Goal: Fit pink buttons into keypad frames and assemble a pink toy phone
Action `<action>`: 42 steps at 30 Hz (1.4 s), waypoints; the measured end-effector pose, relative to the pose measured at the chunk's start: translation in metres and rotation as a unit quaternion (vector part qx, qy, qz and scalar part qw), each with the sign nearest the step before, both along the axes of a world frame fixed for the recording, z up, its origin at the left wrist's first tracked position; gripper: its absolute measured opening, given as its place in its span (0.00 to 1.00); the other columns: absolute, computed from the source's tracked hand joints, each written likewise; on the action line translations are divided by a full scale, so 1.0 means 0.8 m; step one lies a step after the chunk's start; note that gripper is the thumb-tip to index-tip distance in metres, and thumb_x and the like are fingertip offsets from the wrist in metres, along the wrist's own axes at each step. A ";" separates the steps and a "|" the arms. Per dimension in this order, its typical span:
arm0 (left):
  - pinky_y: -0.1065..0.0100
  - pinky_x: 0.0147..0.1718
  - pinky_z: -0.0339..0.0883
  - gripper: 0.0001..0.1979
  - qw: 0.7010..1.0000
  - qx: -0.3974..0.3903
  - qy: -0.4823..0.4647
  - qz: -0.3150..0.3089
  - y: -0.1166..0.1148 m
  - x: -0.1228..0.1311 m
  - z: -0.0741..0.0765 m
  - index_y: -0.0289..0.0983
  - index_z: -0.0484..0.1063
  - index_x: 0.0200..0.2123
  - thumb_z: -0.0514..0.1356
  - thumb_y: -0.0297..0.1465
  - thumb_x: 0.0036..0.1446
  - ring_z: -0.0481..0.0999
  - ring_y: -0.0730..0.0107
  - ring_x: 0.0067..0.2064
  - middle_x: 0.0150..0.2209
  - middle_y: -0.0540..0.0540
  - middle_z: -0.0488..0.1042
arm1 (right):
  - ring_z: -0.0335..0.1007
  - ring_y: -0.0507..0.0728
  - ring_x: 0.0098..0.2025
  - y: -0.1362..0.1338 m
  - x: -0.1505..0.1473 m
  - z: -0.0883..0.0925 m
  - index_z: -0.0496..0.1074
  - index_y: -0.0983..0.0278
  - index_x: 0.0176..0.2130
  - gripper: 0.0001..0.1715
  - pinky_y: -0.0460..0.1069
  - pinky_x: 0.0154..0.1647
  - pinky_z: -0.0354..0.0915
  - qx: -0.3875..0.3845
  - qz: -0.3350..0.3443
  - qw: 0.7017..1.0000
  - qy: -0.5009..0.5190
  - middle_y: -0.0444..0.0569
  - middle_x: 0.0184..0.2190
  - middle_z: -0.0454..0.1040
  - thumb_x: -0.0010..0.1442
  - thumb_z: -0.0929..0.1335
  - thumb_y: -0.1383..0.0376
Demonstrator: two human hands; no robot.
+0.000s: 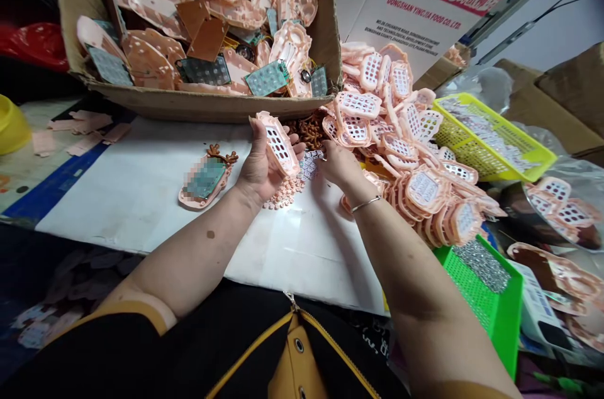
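Pink shell (pixel 282 146), dead ahead at twelve o'clock from the wearer's body, held over the white-covered worktop (pixel 127 179)! The left hand (pixel 260 165) has it, thumb on the near-left side, fingers wrapped round behind, the grid of openings facing up. Out at about three o'clock from the shell, the right hand (pixel 340 163) has its fingers bunched beside the pale little pieces (pixel 309 164); whether anything is pinched there, I cannot tell. Small pink pieces (pixel 283 194) lie at six o'clock, just below the shell.

Now, how will it handle? It looks like thin moulded plastic, so I'd call it light and stiff, probably a touch slick on that smooth rim. The weak spot, I'd judge, is the narrow bars between the openings: press hard there and they might flex or crack. Best hold? The outer edges, at nine and three o'clock on the shell, palm underneath, fingertips clear of the openings. A gentle squeeze should do; tip it steeply and anything loose inside could drop out.
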State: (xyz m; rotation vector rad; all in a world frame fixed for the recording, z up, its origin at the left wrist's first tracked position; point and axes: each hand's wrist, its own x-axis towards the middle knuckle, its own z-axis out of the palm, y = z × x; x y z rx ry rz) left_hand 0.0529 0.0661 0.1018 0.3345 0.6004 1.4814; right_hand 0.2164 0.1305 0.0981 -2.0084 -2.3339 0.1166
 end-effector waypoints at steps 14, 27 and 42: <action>0.58 0.48 0.74 0.38 0.988 0.016 0.045 -0.144 -0.016 0.013 -0.010 0.36 0.72 0.46 0.59 0.63 0.46 0.81 0.59 0.44 0.44 0.40 0.78 | 0.61 0.46 0.24 -0.056 0.034 -0.009 0.71 0.62 0.31 0.17 0.43 0.24 0.62 0.024 -0.070 0.693 0.717 0.39 0.25 0.69 0.45 0.76 0.56; 0.63 0.32 0.77 0.43 0.932 0.087 0.125 -0.328 -0.015 -0.004 -0.019 0.31 0.75 0.42 0.59 0.65 0.42 0.81 0.62 0.30 0.32 0.39 0.80 | 0.72 0.57 0.55 -0.098 0.035 -0.034 0.73 0.56 0.49 0.16 0.58 0.55 0.70 0.286 0.127 0.856 0.410 0.52 0.55 0.73 0.62 0.64 0.64; 0.59 0.44 0.76 0.40 0.985 -0.021 0.057 -0.164 -0.010 0.007 -0.007 0.33 0.74 0.43 0.56 0.65 0.48 0.81 0.63 0.34 0.37 0.39 0.80 | 0.69 0.47 0.22 -0.096 0.032 -0.025 0.71 0.60 0.35 0.26 0.44 0.25 0.71 -0.029 -0.109 0.641 0.759 0.36 0.25 0.72 0.41 0.80 0.52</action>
